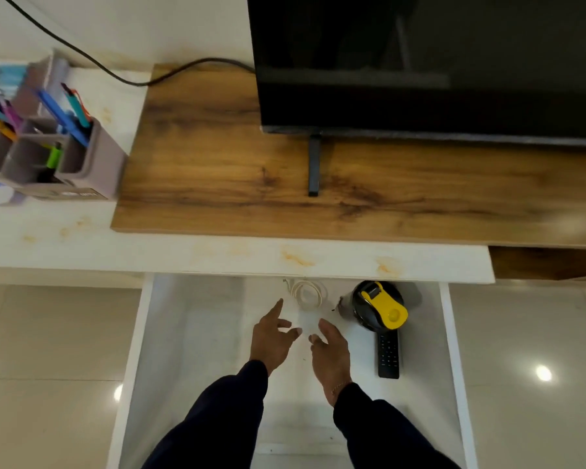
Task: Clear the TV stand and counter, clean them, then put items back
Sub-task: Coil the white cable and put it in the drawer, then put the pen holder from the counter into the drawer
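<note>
We take the open white drawer (pixel 190 333) as our reference. Our left hand (pixel 273 340) and right hand (pixel 330 353) hover over its middle, both released, fingers spread, grasping nothing. A coiled white cable (pixel 308 293) lies at the drawer's far edge, just beyond our fingertips. A black-and-yellow bottle (pixel 381 304) and a black remote (pixel 388 355) lie toward its right wall. Above the drawer, the wooden TV stand (pixel 217 170) carries the TV (pixel 420 62); a pen organizer (pixel 55 147) sits on the white counter (pixel 82 238) up and left.
</note>
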